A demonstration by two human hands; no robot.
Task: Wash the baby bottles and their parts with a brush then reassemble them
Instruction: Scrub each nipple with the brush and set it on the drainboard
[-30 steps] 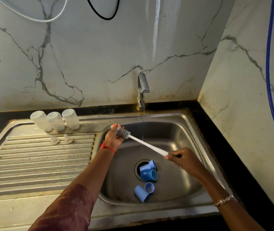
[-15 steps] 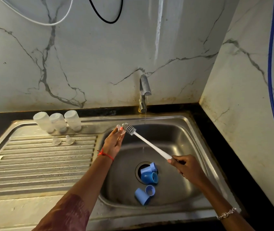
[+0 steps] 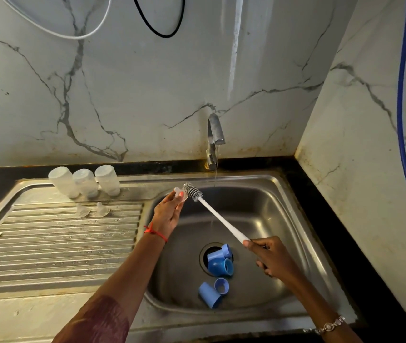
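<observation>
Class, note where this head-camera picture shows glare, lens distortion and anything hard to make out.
Head view: glare streaks the wall above the tap and the sink basin; the wide lens bows the drainboard edges; the clear part the left hand holds is faint.

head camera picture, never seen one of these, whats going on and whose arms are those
There is no machine here. The camera sits on a person's head and looks down, so both arms are the wearer's own. The left hand pinches a small clear teat. The right hand grips the handle of a bottle brush, with its bristles at that teat. Both hands are over a steel sink, where a thin stream runs from the tap. Blue caps and rings lie near the drain. On the draining board three clear bottles stand upside down, with two more teats in front.
</observation>
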